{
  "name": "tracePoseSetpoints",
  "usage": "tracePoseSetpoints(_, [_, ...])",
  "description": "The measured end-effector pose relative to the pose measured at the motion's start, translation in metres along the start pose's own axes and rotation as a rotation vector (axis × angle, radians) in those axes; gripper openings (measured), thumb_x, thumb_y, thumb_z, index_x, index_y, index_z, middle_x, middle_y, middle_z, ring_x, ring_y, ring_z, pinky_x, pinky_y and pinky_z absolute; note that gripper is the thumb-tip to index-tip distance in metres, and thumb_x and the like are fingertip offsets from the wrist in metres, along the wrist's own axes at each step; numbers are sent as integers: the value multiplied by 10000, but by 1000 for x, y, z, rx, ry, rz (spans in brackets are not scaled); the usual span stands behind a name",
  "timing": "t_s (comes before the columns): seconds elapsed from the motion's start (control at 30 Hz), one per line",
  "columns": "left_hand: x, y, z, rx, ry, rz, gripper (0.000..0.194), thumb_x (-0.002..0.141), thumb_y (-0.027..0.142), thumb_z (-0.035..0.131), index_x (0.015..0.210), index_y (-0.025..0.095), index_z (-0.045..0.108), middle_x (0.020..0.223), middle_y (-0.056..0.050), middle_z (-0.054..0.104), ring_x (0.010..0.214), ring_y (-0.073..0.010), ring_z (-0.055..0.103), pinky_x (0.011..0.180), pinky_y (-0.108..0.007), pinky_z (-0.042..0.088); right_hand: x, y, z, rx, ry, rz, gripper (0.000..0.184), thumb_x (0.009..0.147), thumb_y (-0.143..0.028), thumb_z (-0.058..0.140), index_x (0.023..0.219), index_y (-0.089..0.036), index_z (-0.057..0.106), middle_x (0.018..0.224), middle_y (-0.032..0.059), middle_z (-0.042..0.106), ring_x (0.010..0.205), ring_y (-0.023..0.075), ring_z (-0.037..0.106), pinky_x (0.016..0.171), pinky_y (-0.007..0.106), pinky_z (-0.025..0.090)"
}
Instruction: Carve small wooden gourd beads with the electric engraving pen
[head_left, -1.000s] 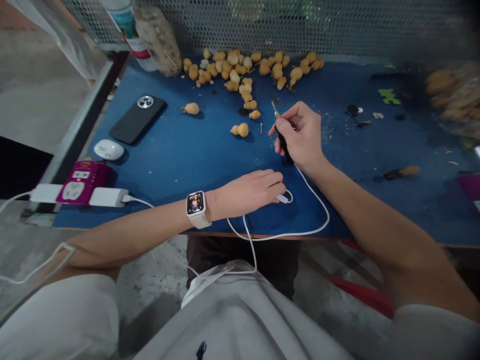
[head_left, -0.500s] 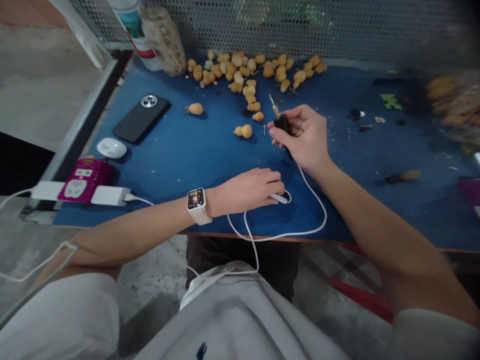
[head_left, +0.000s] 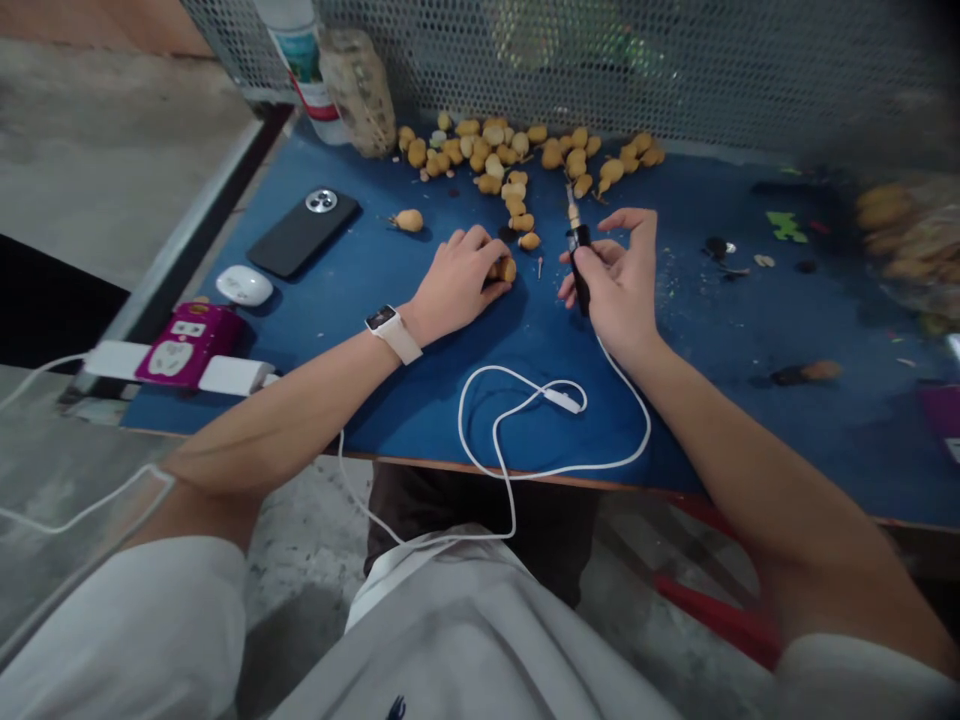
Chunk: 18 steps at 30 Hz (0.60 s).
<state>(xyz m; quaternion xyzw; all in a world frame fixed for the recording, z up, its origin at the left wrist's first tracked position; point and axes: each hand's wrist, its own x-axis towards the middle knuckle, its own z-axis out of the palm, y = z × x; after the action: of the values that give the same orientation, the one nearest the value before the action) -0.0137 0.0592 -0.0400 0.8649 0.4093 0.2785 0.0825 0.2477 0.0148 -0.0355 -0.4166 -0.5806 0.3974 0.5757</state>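
My left hand (head_left: 466, 272), with a watch (head_left: 382, 318) at its wrist, is closed around a small tan gourd (head_left: 508, 270) on the blue table (head_left: 405, 390). The fingers cover most of the gourd. In my right hand (head_left: 619, 290) is a soldering iron (head_left: 580, 265) with a black handle, held like a pen. Its metal tip points up and away, towards the gourd pile (head_left: 495, 150). From the handle a white cable (head_left: 649, 420) loops over the table, with a small inline switch (head_left: 562, 401) lying loose. A tiny pinkish stick (head_left: 539, 267) lies between both hands.
A single gourd (head_left: 407, 220), a black phone (head_left: 304, 232), a white earbud case (head_left: 244, 286) and a purple power adapter (head_left: 187, 345) lie at left. Two bottles, one labelled (head_left: 304, 65), stand by the mesh panel (head_left: 675, 80). Another dark-ended gourd (head_left: 817, 371) is at right.
My left hand has let go of the cable switch and moved up and left onto the gourd. My right hand has turned the soldering iron more upright.
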Motion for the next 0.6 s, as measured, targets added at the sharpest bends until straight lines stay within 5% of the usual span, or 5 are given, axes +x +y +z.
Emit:
tracePoseSetpoints(0.2, [-6, 12, 2, -261, 16, 18, 315, 1076, 294, 706, 1374, 220, 633, 1201, -122, 777, 1042, -284, 735, 1027, -481, 619, 0, -21, 2, 254, -14, 68, 325, 959, -581, 817, 1184, -372, 712, 1024, 0, 825, 794, 246, 833, 645, 389, 685])
tracePoseSetpoints(0.37, [-10, 20, -2, -451, -11, 28, 328, 1029, 237, 674, 1344, 218, 585, 1224, -96, 762, 997, -236, 727, 995, -416, 611, 4, -19, -5, 186, -108, 23, 594, 811, -573, 1003, 1300, -437, 694, 1118, -14, 811, 1108, 280, 844, 817, 394, 700])
tracePoseSetpoints(0.47, [-11, 25, -7, -457, -71, -3, 306, 1003, 202, 676, 1296, 218, 588, 1185, -85, 758, 992, -240, 731, 978, -415, 608, 4, -17, -6, 197, -78, -18, 592, 814, -692, 1009, 1254, -446, 700, 963, -30, 753, 946, 253, 802, 775, 383, 681])
tracePoseSetpoints(0.6, [-12, 32, -14, -464, -118, -31, 193, 1045, 222, 694, 1206, 221, 589, 1101, -62, 760, 990, -236, 743, 957, -390, 604, -8, -30, -2, 174, -8, 40, 510, 969, -858, 755, 1157, -384, 779, 738, -10, 660, 607, 224, 618, 526, 380, 522])
